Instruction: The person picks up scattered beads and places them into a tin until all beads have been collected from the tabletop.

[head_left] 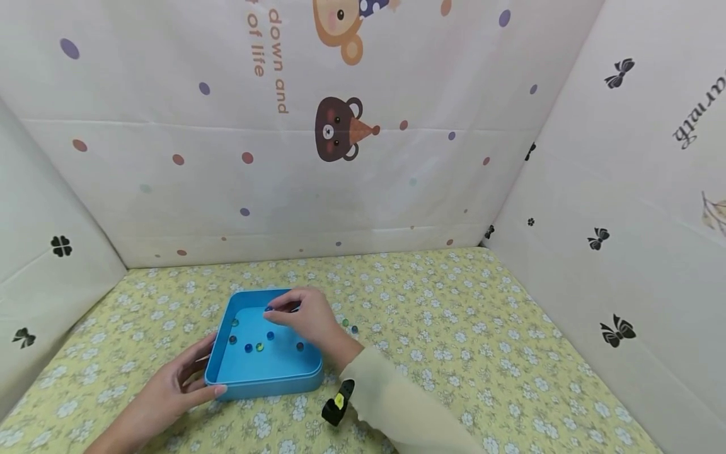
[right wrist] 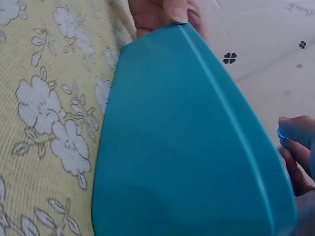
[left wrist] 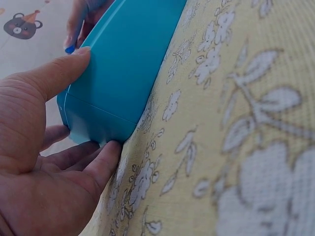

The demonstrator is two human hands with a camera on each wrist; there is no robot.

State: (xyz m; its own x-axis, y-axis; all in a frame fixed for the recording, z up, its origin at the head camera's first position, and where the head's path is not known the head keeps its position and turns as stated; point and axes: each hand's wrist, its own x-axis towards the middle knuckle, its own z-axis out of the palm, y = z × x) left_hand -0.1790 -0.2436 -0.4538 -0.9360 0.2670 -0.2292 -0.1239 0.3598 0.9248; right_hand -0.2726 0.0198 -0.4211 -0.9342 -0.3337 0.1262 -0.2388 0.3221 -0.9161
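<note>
A blue box (head_left: pixel 266 387) without a lid stands on the table, with several glass marbles on its floor, among them a blue marble (head_left: pixel 248 348), a yellow-green marble (head_left: pixel 259 347) and a brown marble (head_left: pixel 300 347). My left hand (head_left: pixel 172 381) grips the box's near left corner, thumb on the front wall and fingers along the left side; the left wrist view shows this hand (left wrist: pixel 54 132) close up. Above the box floor, my right hand (head_left: pixel 306 318) pinches another blue marble (right wrist: pixel 282 133) between thumb and fingertips.
Just right of the box, a green marble (head_left: pixel 345 322) and a dark blue marble (head_left: pixel 354 329) lie on the floral tablecloth (head_left: pixel 442 353). Printed cloth walls (head_left: pixel 397 189) enclose the table at the back and sides. A black strap (head_left: pixel 338 403) is on the right wrist.
</note>
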